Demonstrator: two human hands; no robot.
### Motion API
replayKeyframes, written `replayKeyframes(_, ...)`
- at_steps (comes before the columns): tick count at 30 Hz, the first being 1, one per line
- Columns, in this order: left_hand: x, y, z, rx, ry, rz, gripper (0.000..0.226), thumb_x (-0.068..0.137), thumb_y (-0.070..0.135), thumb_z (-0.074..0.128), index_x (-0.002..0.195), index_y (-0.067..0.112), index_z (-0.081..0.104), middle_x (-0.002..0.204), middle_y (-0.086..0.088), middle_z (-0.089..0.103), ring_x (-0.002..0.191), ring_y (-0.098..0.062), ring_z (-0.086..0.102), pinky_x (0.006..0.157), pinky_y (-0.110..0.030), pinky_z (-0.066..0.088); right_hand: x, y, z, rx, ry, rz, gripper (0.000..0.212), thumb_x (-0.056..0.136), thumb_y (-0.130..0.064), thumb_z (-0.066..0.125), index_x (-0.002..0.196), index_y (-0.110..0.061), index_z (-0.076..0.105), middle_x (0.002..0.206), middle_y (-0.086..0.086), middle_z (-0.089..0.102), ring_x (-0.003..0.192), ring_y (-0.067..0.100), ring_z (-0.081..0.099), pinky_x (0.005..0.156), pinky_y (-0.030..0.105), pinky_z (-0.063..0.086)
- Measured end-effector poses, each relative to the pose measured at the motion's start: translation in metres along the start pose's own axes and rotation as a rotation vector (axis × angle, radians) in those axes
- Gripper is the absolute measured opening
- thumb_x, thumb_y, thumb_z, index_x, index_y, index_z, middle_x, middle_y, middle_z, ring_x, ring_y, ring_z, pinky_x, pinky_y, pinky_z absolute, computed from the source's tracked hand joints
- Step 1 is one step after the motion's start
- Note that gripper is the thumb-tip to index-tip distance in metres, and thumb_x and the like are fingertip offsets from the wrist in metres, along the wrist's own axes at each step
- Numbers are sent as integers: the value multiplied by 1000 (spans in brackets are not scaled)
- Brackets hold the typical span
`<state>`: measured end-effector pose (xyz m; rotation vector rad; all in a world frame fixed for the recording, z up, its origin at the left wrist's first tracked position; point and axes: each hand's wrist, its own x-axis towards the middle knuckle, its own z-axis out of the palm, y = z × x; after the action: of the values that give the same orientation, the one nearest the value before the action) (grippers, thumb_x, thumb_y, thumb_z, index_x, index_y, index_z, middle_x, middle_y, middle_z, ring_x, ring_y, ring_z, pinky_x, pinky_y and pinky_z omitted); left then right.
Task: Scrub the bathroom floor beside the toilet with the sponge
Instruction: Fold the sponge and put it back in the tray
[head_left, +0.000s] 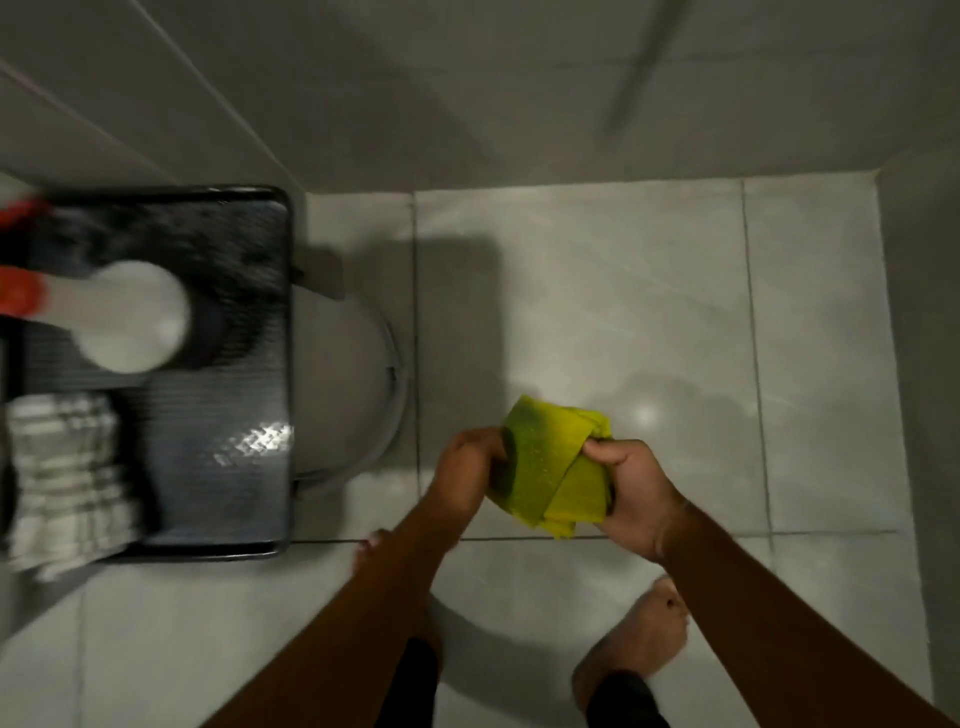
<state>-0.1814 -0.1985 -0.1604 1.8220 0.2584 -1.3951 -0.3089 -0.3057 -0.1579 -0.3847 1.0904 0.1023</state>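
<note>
While both hands gripped it in mid-air at the lower centre of the frame, the left hand (470, 467) and right hand (631, 486) closed on opposite ends, the yellow-green sponge (550, 462) looked soft, light and floppy, best bunched firmly above the floor (649, 312) right of the toilet (348, 384).

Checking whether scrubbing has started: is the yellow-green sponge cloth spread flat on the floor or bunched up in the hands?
Bunched up. The sponge cloth is folded over itself, gripped between the left hand and right hand.
</note>
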Motion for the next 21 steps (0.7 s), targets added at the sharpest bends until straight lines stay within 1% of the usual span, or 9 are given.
replayKeyframes(1, -16, 5, -16, -75, 39, -21, 23, 84, -2, 52, 66, 10, 59, 52, 1, 64, 63, -20, 53, 60, -27, 43, -6, 0, 24, -5, -22, 3, 49, 73, -22, 50, 118, -7, 63, 101, 16, 74, 83, 31, 72, 62, 37, 60)
replayKeyframes(3, -47, 12, -55, -171, 116, 6, 32, 90, -5, 51, 67, 12, 63, 44, 7, 64, 54, -16, 62, 49, -23, 51, -11, 5, 70, -59, -58, -7, 40, 79, -16, 49, 115, -7, 64, 99, 16, 74, 80, 30, 72, 60, 35, 58)
replayKeyframes(5, -71, 13, -93, -175, 155, 75, 29, 90, -2, 56, 70, 13, 70, 53, 4, 71, 54, -13, 68, 48, -18, 53, -12, 15, 112, -166, -43, -76, 27, 88, -6, 45, 104, -11, 67, 86, 10, 76, 74, 26, 71, 63, 35, 56)
replayKeyframes(8, -92, 19, -151, -162, 255, 139, 19, 89, 2, 62, 80, 12, 75, 72, -4, 78, 67, -17, 74, 57, -26, 59, -8, 26, 177, -353, 16, -237, 26, 88, 5, 50, 92, -17, 63, 83, 7, 70, 77, 27, 65, 65, 31, 53)
replayKeyframes(11, -100, 20, -196, -95, 381, 181, 16, 89, 6, 65, 87, 19, 75, 86, -8, 79, 83, -25, 74, 76, -40, 62, -2, 41, 219, -647, 80, -369, 11, 86, -8, 63, 90, -18, 60, 85, 7, 67, 82, 27, 64, 68, 33, 55)
replayKeyframes(14, -101, 13, -228, -25, 470, 180, 11, 86, 16, 71, 88, 26, 76, 76, 6, 78, 79, -17, 74, 73, -38, 61, 3, 57, 245, -1036, 160, -482, 15, 87, -21, 61, 101, -19, 56, 92, 10, 69, 86, 31, 64, 77, 43, 55)
replayKeyframes(16, -98, 6, -242, 30, 523, 141, 13, 82, 24, 73, 94, 20, 76, 77, 6, 76, 78, -19, 73, 76, -43, 62, 6, 64, 257, -1253, 211, -576, 16, 87, -24, 58, 103, -22, 59, 92, 11, 69, 87, 31, 64, 73, 42, 56)
replayKeyframes(18, -92, -2, -252, 93, 565, 97, 20, 82, 26, 76, 101, 19, 77, 80, 0, 76, 80, -23, 73, 79, -48, 62, 14, 69, 262, -1445, 271, -647, 20, 86, -28, 59, 104, -25, 64, 99, 9, 67, 96, 30, 61, 75, 40, 56)
replayKeyframes(21, -81, -12, -255, 151, 615, 79, 32, 81, 30, 78, 110, 17, 76, 76, 5, 70, 74, -17, 68, 73, -37, 60, 25, 73, 263, -1616, 338, -645, 26, 86, -37, 59, 109, -29, 68, 105, 6, 66, 103, 28, 57, 77, 36, 54)
